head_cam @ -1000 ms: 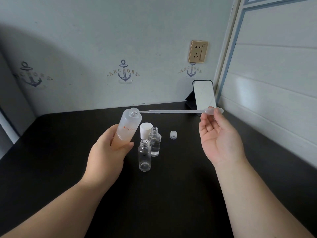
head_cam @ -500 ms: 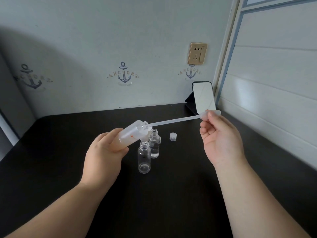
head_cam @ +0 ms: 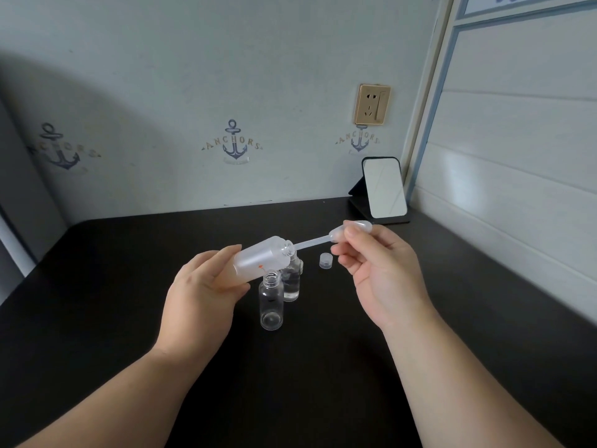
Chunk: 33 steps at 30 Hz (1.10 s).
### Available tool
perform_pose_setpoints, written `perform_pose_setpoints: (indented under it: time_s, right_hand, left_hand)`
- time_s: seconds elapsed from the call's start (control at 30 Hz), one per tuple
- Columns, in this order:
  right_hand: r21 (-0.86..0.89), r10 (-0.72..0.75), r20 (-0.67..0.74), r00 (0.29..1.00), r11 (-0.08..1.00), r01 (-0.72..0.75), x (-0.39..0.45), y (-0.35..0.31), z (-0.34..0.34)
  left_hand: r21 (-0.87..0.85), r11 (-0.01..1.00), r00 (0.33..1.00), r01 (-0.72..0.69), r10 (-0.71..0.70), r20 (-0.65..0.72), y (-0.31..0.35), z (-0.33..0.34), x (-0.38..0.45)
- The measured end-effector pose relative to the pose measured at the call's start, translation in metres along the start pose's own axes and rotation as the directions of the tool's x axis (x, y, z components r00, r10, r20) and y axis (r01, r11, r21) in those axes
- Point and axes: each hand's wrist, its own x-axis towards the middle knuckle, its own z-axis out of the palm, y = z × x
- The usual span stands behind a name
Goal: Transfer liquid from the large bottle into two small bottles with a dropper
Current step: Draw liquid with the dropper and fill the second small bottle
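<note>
Left hand (head_cam: pixel 202 294) grips tilted large bottle (head_cam: pixel 258 259); right hand (head_cam: pixel 378 270) pinches dropper (head_cam: pixel 323 239) bulb, tip seemingly inside bottle neck, above desk (head_cam: pixel 97 302) centre.

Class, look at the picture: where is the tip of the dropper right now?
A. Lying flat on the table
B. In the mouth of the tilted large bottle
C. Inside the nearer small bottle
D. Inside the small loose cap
B: the dropper, pinched at its bulb by the right hand, runs into the open mouth of the large bottle, which the left hand holds tilted.
</note>
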Motion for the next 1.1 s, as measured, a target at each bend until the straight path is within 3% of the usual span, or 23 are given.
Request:
perform_pose_setpoints:
  time_s: [0.4,0.77,1.1]
  right_hand:
    - [-0.029,0.016,0.110,0.994,0.999,-0.012,-0.003,0.004,0.002]
    - [0.091,0.027,0.014,1.000,0.995,-0.028,0.005,-0.004,-0.011]
    - [0.331,0.050,-0.092,0.995,0.943,-0.017,0.013,-0.008,-0.028]
  left_hand:
    - [-0.001,1.000,1.000,-0.023,0.023,0.010,0.001,0.000,0.000]
    - [-0.055,0.998,1.000,0.015,-0.015,-0.008,0.000,0.000,0.000]
    - [-0.075,0.996,0.997,0.058,-0.061,-0.037,-0.003,0.002,0.002]
